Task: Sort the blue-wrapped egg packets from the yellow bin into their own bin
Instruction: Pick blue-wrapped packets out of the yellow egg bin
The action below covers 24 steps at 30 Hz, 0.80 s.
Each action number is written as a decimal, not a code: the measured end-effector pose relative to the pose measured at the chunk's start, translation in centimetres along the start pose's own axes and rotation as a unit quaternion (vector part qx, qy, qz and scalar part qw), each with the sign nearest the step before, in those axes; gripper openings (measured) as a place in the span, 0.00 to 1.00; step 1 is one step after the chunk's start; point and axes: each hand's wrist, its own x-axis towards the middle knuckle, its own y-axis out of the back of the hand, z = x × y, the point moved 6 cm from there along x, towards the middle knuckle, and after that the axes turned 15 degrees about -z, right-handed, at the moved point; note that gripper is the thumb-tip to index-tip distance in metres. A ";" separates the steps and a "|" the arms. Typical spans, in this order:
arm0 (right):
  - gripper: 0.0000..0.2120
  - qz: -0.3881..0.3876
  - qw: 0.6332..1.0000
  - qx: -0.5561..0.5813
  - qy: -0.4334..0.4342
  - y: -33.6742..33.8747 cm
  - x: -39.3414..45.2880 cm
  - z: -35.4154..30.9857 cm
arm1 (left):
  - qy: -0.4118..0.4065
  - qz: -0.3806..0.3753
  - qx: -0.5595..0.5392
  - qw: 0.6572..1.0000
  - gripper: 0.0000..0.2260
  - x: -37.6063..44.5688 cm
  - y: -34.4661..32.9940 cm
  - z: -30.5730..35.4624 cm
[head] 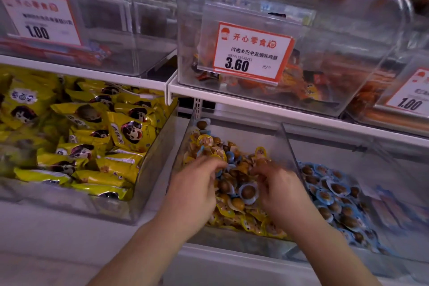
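Blue-wrapped egg packets (pixel 248 191) lie among yellow ones; both hands (pixel 196 189) (pixel 279 190) dig there, fingers blurred, grasp unclear. Next: lift blue ones rightward.

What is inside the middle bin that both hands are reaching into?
The middle bin holds mostly yellow-wrapped egg packets with blue-wrapped egg packets mixed in. The left hand and right hand cover part of the pile; lower layers are hidden.

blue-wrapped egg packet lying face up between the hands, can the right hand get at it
Probably yes: the blue-wrapped egg packet lies uncovered on top of the pile, right beside the right hand, nothing between them.
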 end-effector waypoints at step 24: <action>0.19 -0.109 0.990 -0.042 0.081 -4.4 1.2 -1.9 | 0.009 -0.016 0.072 0.997 0.04 1.4 -2.2 -2.5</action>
